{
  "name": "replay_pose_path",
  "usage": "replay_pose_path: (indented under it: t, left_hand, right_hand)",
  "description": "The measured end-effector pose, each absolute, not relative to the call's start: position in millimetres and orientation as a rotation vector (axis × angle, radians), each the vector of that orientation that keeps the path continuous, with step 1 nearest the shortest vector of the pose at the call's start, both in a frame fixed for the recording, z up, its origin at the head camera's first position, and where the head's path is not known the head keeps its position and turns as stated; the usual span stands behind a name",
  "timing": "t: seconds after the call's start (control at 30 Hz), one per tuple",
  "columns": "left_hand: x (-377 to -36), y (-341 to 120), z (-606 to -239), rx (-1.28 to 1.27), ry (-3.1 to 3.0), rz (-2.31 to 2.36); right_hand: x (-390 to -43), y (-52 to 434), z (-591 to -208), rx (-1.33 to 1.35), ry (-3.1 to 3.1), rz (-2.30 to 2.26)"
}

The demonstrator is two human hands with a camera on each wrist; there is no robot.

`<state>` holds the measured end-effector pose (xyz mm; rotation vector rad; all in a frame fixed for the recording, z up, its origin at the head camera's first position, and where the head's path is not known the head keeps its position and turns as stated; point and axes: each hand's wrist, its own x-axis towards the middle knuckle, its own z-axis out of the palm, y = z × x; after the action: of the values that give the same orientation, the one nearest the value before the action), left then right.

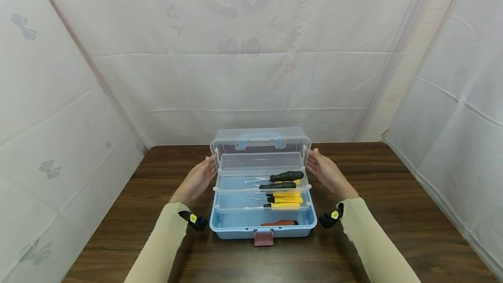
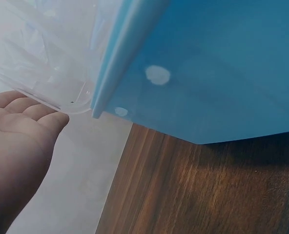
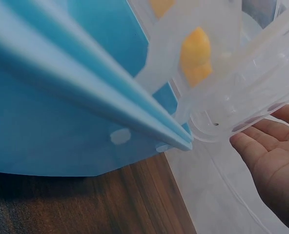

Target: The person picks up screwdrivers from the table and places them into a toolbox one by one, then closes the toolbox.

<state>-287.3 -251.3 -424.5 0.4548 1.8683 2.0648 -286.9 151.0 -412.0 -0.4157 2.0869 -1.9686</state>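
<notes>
Closest to the lens, a reddish latch (image 1: 263, 237) sits at six o'clock on the blue toolbox (image 1: 235, 224), which stands open in the middle of the dark wooden table (image 1: 393, 213). Up at twelve o'clock the clear lid (image 1: 260, 141) is tipped back, and a clear tray (image 1: 259, 161) is stepped out just below it. Black-handled screwdrivers (image 1: 286, 176) lie across the box, yellow-handled ones (image 1: 284, 200) beneath them, an orange tool (image 1: 280, 223) lowest of all. At nine o'clock the left hand (image 1: 196, 180) is spread flat, fingers straight, beside the lid's edge; at three o'clock the right hand (image 1: 328, 174) mirrors it, fingers extended. Wrist views put the fingertips right at the clear plastic rim, though actual contact is hard to confirm. White sheeting (image 1: 251, 56) hangs behind.
</notes>
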Motion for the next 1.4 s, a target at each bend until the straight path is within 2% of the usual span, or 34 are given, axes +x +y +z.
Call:
replay_pose_path:
  t: [1.4]
  left_hand:
    - [-259.7,-253.5,-422.2,0.566,1.916,2.028]
  right_hand:
    - [-261.2,155.4,-416.5,-0.435,2.02,-2.055]
